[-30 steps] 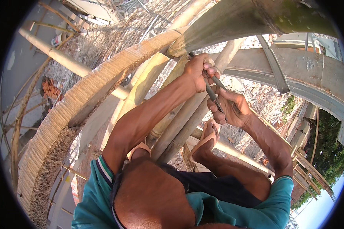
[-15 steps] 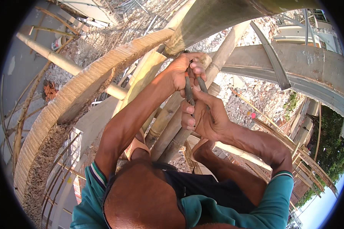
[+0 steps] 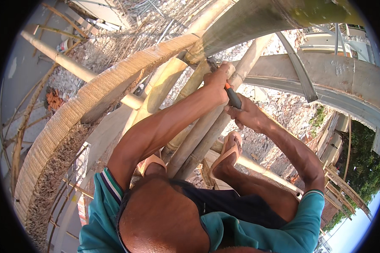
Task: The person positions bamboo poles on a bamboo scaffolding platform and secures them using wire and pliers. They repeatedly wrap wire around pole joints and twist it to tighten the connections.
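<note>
Pliers (image 3: 233,98) with dark handles and an orange band slant across the bamboo in front of me. My left hand (image 3: 217,80) is closed around their upper part, beside the cut end of a short bamboo piece; a dark metal tip shows just above the fist. My right hand (image 3: 248,114) has its thumb and curled fingers at the handle ends. What the jaws bite on is hidden by my left hand. Right beside my hands runs a slanting bamboo pole (image 3: 252,55), and a thick greenish bamboo pole (image 3: 236,29) crosses above them.
A curved, rough concrete edge (image 3: 101,95) sweeps along the left. My sandalled feet (image 3: 228,154) rest among bamboo poles (image 3: 194,147). Rubble (image 3: 266,139) lies far below. A grey beam (image 3: 337,71) and a hanging strip (image 3: 297,65) stand at the right.
The plier handles, spread apart earlier, now look closed together. My right hand has shifted right and slightly down to the handle ends, while my left fist has turned and lowered a little.
</note>
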A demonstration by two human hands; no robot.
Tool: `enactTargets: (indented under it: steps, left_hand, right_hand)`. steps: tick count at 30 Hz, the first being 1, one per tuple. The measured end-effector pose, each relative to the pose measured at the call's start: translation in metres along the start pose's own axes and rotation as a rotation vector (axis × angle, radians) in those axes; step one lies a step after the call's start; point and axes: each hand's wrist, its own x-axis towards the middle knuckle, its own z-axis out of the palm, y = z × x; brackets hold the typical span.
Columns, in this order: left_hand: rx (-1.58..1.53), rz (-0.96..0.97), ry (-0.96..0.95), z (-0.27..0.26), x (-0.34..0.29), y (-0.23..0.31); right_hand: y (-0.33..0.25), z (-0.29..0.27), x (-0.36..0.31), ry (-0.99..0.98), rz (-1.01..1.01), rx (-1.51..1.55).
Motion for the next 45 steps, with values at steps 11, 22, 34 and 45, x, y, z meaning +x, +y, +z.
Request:
enactTargets:
  steps: [11, 22, 34, 45]
  left_hand:
    - [-0.089, -0.054, -0.223, -0.009, -0.004, 0.011]
    - [0.289, 0.427, -0.258, -0.045, -0.004, -0.009]
    - [0.254, 0.326, -0.29, -0.041, 0.0, -0.002]
    - [0.104, 0.253, -0.211, -0.042, -0.018, 0.006]
  right_hand:
    - [-0.038, -0.028, -0.012, -0.113, 0.243, 0.253]
    - [0.042, -0.029, 0.029, -0.295, -0.052, 0.523]
    - [0.031, -0.036, 0.032, -0.562, 0.088, 0.77]
    - [-0.01, -0.035, 0.011, -0.216, 0.231, 0.358]
